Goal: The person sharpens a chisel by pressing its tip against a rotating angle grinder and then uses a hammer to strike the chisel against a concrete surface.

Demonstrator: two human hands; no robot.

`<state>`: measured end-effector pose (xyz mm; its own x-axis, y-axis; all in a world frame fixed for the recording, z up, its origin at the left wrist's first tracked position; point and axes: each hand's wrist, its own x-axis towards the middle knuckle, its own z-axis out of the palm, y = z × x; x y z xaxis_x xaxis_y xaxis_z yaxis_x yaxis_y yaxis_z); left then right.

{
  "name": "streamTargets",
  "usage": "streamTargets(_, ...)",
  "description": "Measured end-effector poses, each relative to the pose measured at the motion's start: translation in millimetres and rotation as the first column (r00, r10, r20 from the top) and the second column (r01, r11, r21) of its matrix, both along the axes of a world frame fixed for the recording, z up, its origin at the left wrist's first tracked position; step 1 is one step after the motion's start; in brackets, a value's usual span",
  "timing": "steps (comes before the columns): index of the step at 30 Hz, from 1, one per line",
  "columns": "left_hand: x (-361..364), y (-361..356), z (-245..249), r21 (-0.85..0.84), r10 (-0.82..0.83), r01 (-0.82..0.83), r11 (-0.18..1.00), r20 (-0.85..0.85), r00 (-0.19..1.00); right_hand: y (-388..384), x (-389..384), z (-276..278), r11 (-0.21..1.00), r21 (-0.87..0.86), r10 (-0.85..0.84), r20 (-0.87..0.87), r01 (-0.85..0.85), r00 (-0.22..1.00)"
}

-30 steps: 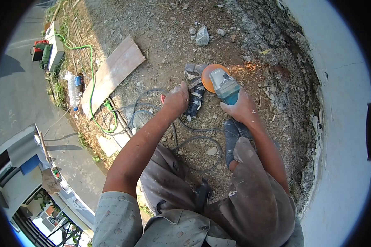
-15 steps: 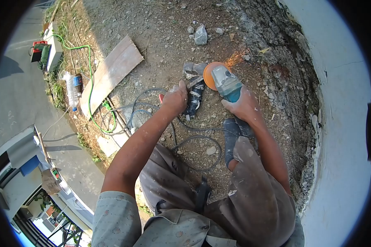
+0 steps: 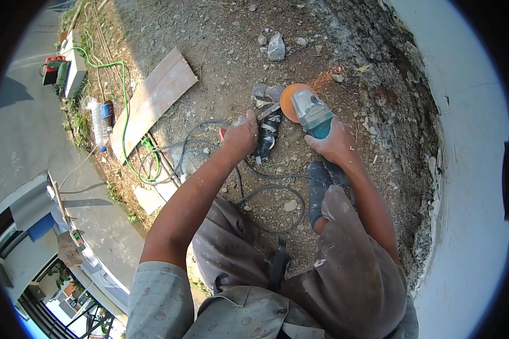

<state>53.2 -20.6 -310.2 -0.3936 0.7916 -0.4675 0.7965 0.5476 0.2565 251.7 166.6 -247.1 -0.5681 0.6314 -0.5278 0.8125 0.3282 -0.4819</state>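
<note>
My left hand (image 3: 241, 135) is closed around a flat metal bar (image 3: 270, 111) whose red end (image 3: 221, 134) sticks out behind the fist. The bar's far end is right at the orange disc (image 3: 290, 103) of an angle grinder. My right hand (image 3: 335, 144) wraps round the teal body of the angle grinder (image 3: 315, 117). Reddish sparks (image 3: 328, 78) spray away from the disc over the dirt. Below the bar lies a dark, rough object with whitish patches (image 3: 267, 138), beside a grey rounded piece (image 3: 267, 93).
A dark cable (image 3: 266, 189) loops over the ground near my shoe (image 3: 318, 189). A wooden board (image 3: 158, 99), a green cord (image 3: 124, 90) and a plastic bottle (image 3: 99, 127) lie left. Stones (image 3: 276, 48) lie ahead. A white wall (image 3: 469, 169) stands right.
Both hands hold nearly the same place, with the grinder shifted very slightly. The spark spray looks redder and fainter than before.
</note>
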Motion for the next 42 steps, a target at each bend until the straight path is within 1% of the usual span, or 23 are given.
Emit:
streamTargets(3, 0.2, -1.1, 0.6, 0.0, -0.01, 0.01, 1.0, -0.005, 1.0, -0.6, 0.4, 0.3, 1.0, 0.021, 0.005, -0.002, -0.005, 1.0)
streamTargets(9, 0.7, 0.8, 3.6, -0.006, 0.001, -0.001, 1.0, -0.011, 1.0, 3.1, 0.4, 3.8, 1.0, -0.029, -0.01, -0.04, 0.009, 0.999)
streamTargets(12, 1.7, 1.1, 4.3, -0.016, 0.004, -0.004, 1.0, -0.018, 1.0, 6.6, -0.3, 0.9, 1.0, -0.024, -0.016, 0.009, 0.016, 1.0)
streamTargets(15, 0.7, 1.8, 4.6, -0.033, 0.007, -0.007, 0.999, 0.001, 1.0, 11.9, -0.9, 0.3, 0.999, 0.013, -0.03, 0.003, 0.03, 1.0)
streamTargets(18, -0.2, 2.9, 4.1, -0.051, 0.004, -0.004, 0.999, 0.008, 1.0, 19.2, 1.5, -7.1, 0.999, 0.016, -0.029, 0.003, 0.029, 1.0)
streamTargets(21, -0.3, 2.4, 2.9, -0.035, 0.012, -0.012, 0.999, 0.007, 1.0, 14.2, 0.1, 8.9, 1.0, -0.021, -0.014, 0.056, 0.015, 0.998)
streamTargets(24, 0.8, 3.0, 6.1, -0.049, 0.012, -0.012, 0.999, 0.002, 1.0, 7.5, 1.1, 10.1, 0.999, -0.035, -0.001, 0.057, 0.003, 0.998)
streamTargets(27, 0.4, 3.0, 6.0, -0.064, 0.002, -0.002, 0.998, 0.0, 1.0, 9.8, -4.8, 12.6, 0.998, -0.048, -0.036, 0.065, 0.039, 0.997)
streamTargets(30, -0.5, 1.7, 3.9, -0.052, -0.012, 0.012, 0.999, 0.002, 1.0, 12.1, -3.2, 9.9, 1.0, 0.02, -0.023, 0.001, 0.023, 1.0)
streamTargets(33, -0.7, 1.3, 3.6, -0.021, -0.015, 0.015, 1.0, 0.006, 1.0, 12.3, -1.0, 9.4, 1.0, 0.012, 0.012, 0.019, -0.012, 1.0)
streamTargets(36, -0.4, -0.8, 0.0, -0.023, -0.016, 0.016, 1.0, 0.006, 1.0, 11.0, -3.8, 12.8, 0.999, -0.038, -0.031, 0.059, 0.033, 0.998)
streamTargets(39, -0.8, -0.1, 1.5, -0.028, -0.02, 0.02, 0.999, 0.004, 1.0, 13.6, -5.0, 10.0, 0.998, -0.047, -0.035, 0.033, 0.037, 0.999)
streamTargets(42, -1.1, 3.2, 6.6, -0.038, -0.016, 0.016, 0.999, 0.006, 1.0, 7.2, 2.8, 4.7, 1.0, -0.01, 0.003, 0.005, -0.003, 1.0)
